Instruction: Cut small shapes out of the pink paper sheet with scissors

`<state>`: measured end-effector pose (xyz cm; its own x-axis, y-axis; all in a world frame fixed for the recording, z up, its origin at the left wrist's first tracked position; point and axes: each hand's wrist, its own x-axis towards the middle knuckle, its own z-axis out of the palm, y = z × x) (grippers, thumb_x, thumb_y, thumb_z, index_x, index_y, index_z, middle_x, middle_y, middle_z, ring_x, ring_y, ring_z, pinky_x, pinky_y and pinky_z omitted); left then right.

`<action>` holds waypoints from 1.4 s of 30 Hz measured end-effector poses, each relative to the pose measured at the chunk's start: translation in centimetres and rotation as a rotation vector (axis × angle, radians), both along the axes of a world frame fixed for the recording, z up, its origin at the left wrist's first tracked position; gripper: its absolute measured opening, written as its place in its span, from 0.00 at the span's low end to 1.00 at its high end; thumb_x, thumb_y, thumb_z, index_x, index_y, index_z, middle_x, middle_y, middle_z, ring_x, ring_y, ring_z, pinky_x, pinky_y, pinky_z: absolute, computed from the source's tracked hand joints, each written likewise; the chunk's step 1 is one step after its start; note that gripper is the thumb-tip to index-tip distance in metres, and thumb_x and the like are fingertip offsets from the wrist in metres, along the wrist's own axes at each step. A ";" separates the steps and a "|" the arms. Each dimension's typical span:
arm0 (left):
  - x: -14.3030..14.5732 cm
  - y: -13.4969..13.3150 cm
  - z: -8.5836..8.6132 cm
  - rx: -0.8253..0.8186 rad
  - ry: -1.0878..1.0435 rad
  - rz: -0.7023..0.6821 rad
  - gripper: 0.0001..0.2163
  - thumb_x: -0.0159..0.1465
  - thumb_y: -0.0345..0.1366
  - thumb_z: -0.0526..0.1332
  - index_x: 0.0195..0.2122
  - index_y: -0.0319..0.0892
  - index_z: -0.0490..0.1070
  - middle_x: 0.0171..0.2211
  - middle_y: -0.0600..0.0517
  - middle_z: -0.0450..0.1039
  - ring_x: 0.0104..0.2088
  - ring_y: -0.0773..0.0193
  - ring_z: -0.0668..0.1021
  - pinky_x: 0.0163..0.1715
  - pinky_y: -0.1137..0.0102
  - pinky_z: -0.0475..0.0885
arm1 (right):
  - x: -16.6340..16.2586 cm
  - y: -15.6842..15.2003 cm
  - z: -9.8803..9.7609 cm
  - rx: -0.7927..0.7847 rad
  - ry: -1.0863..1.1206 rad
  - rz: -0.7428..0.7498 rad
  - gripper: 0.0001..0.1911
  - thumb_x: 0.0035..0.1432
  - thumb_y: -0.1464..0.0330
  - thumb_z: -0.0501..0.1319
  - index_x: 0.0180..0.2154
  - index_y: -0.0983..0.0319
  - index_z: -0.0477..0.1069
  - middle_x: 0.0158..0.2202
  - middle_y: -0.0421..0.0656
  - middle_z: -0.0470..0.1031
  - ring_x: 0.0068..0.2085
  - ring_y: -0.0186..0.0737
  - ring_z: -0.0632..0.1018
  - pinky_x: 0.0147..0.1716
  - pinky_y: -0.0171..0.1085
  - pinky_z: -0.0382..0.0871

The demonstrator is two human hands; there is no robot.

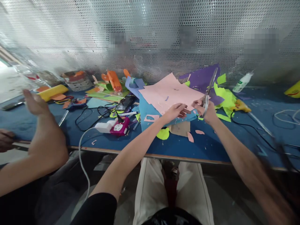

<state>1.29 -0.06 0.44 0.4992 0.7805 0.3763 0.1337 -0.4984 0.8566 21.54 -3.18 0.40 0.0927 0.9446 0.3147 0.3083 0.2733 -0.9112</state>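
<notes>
My right hand (207, 111) grips a pair of metal scissors (211, 82), blades pointing up and away from me. My left hand (175, 112) is over the near edge of the pink paper sheets (172, 90), fingers loosely stretched to the right; I make out nothing held in them. Beneath the pink sheets lies blue paper (145, 107). Close by are a pink scrap with a cut-out hole (151, 118), a lime-green scrap (163, 133), a brown piece (180, 128) and small pink cuttings (190, 137).
Purple paper (199, 78) and crumpled lime paper (226, 98) lie behind my right hand. A white glue bottle (243, 82) stands against the perforated metal screen (159, 37). Left are a magenta power adapter (120, 126), cables, and another person's raised hand (35, 103).
</notes>
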 end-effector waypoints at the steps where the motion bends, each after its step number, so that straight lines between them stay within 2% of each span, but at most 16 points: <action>1: 0.2 -0.2 -0.1 0.000 -0.038 0.041 0.18 0.74 0.51 0.57 0.34 0.42 0.72 0.21 0.52 0.70 0.30 0.63 0.76 0.31 0.69 0.67 | -0.5 0.1 -0.3 0.012 0.014 -0.007 0.32 0.54 0.43 0.68 0.31 0.55 0.51 0.33 0.37 0.79 0.21 0.31 0.64 0.22 0.37 0.60; 3: 0.5 -0.6 -0.2 -0.006 -0.097 0.068 0.20 0.74 0.53 0.56 0.32 0.43 0.71 0.20 0.53 0.67 0.30 0.62 0.76 0.29 0.69 0.65 | -1.0 0.3 -0.7 0.003 0.017 -0.003 0.32 0.54 0.43 0.68 0.31 0.55 0.50 0.32 0.38 0.79 0.22 0.33 0.65 0.23 0.39 0.61; 7: 0.8 -0.8 -0.4 -0.025 -0.131 0.052 0.21 0.73 0.54 0.56 0.32 0.42 0.73 0.20 0.53 0.65 0.29 0.63 0.76 0.28 0.70 0.62 | -1.0 0.3 -1.1 -0.034 0.002 0.005 0.32 0.54 0.43 0.68 0.32 0.55 0.50 0.40 0.41 0.81 0.23 0.35 0.66 0.24 0.41 0.60; 12: 0.6 0.1 -1.0 -0.048 -0.104 0.016 0.21 0.71 0.55 0.59 0.35 0.41 0.74 0.22 0.53 0.70 0.28 0.66 0.75 0.27 0.70 0.62 | -1.0 0.4 -1.3 -0.022 0.034 -0.002 0.31 0.54 0.44 0.68 0.31 0.56 0.52 0.42 0.42 0.82 0.21 0.33 0.65 0.22 0.41 0.60; 14: 0.3 0.7 -1.2 -0.115 -0.109 -0.038 0.20 0.69 0.55 0.62 0.37 0.40 0.75 0.27 0.50 0.76 0.27 0.67 0.74 0.27 0.70 0.64 | -0.9 0.5 -1.5 -0.005 0.051 -0.022 0.29 0.56 0.45 0.68 0.30 0.55 0.53 0.35 0.42 0.81 0.21 0.35 0.66 0.23 0.42 0.62; 17: -0.3 1.5 -1.3 -0.212 -0.118 -0.110 0.21 0.65 0.55 0.67 0.39 0.38 0.75 0.37 0.43 0.83 0.24 0.71 0.72 0.26 0.70 0.68 | -0.6 0.7 -1.7 0.008 0.032 -0.053 0.26 0.60 0.44 0.65 0.29 0.54 0.56 0.20 0.39 0.69 0.23 0.42 0.70 0.27 0.45 0.66; 19: -0.5 1.8 -1.3 -0.221 -0.115 -0.114 0.23 0.64 0.56 0.67 0.40 0.37 0.76 0.40 0.41 0.83 0.23 0.72 0.72 0.26 0.70 0.70 | -0.5 0.8 -1.7 0.003 0.026 -0.057 0.23 0.59 0.44 0.66 0.31 0.53 0.61 0.18 0.38 0.67 0.24 0.44 0.72 0.27 0.45 0.67; 22: -0.7 1.8 -1.3 -0.149 -0.069 -0.104 0.23 0.66 0.56 0.66 0.40 0.37 0.77 0.38 0.42 0.83 0.24 0.70 0.74 0.27 0.69 0.71 | -0.5 0.9 -1.6 0.000 0.042 -0.058 0.22 0.54 0.46 0.70 0.36 0.53 0.67 0.26 0.41 0.77 0.23 0.41 0.71 0.23 0.43 0.64; 24: -0.8 1.7 -1.3 -0.042 0.001 -0.062 0.21 0.67 0.55 0.65 0.39 0.38 0.79 0.35 0.44 0.83 0.25 0.67 0.76 0.27 0.70 0.71 | -0.6 1.0 -1.7 0.002 0.034 -0.062 0.22 0.53 0.46 0.72 0.38 0.54 0.70 0.29 0.42 0.80 0.22 0.38 0.70 0.22 0.42 0.63; 28: -0.9 1.6 -1.3 0.204 0.170 0.050 0.16 0.70 0.50 0.63 0.42 0.42 0.81 0.35 0.48 0.83 0.32 0.63 0.81 0.32 0.70 0.71 | -0.9 1.3 -2.4 0.025 0.011 -0.069 0.21 0.55 0.47 0.70 0.37 0.55 0.73 0.25 0.39 0.75 0.21 0.37 0.69 0.21 0.41 0.65; 31: -0.9 1.5 -1.3 0.262 0.195 0.026 0.18 0.74 0.50 0.57 0.45 0.43 0.81 0.37 0.49 0.84 0.34 0.63 0.82 0.35 0.70 0.72 | -1.1 1.4 -3.0 0.050 0.005 -0.078 0.21 0.58 0.46 0.68 0.38 0.56 0.74 0.25 0.40 0.74 0.24 0.41 0.74 0.24 0.43 0.70; 35: -0.7 1.7 -1.3 0.250 0.117 0.058 0.19 0.74 0.51 0.57 0.44 0.43 0.81 0.40 0.47 0.83 0.33 0.64 0.80 0.34 0.69 0.71 | -0.9 1.2 -2.7 0.058 -0.006 -0.033 0.23 0.63 0.43 0.62 0.39 0.55 0.74 0.23 0.38 0.72 0.23 0.38 0.73 0.23 0.40 0.69; 38: -0.6 2.1 -1.4 0.195 -0.043 0.132 0.18 0.73 0.51 0.59 0.43 0.42 0.80 0.41 0.47 0.83 0.35 0.64 0.80 0.35 0.69 0.71 | 0.0 0.7 -1.8 0.055 -0.092 0.141 0.24 0.68 0.44 0.55 0.38 0.56 0.76 0.26 0.38 0.74 0.24 0.35 0.73 0.25 0.38 0.70; 40: -0.6 2.4 -1.4 0.118 -0.161 0.156 0.18 0.72 0.52 0.61 0.43 0.41 0.78 0.39 0.47 0.82 0.33 0.65 0.78 0.34 0.70 0.71 | 0.7 0.5 -1.3 0.009 -0.222 0.213 0.22 0.67 0.47 0.57 0.38 0.58 0.77 0.27 0.38 0.76 0.24 0.34 0.74 0.26 0.37 0.71; 42: -0.6 2.7 -1.4 0.025 -0.258 0.166 0.19 0.70 0.53 0.62 0.41 0.40 0.76 0.36 0.48 0.80 0.29 0.69 0.74 0.30 0.71 0.69 | 1.0 0.2 -1.0 -0.069 -0.330 0.218 0.19 0.63 0.51 0.63 0.37 0.60 0.78 0.25 0.38 0.76 0.23 0.34 0.75 0.25 0.36 0.71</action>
<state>0.67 2.65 -1.00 0.2510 0.8323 0.4943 -0.0050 -0.5095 0.8604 22.56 -2.95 -0.61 -0.2079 0.9509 0.2292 0.5286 0.3064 -0.7916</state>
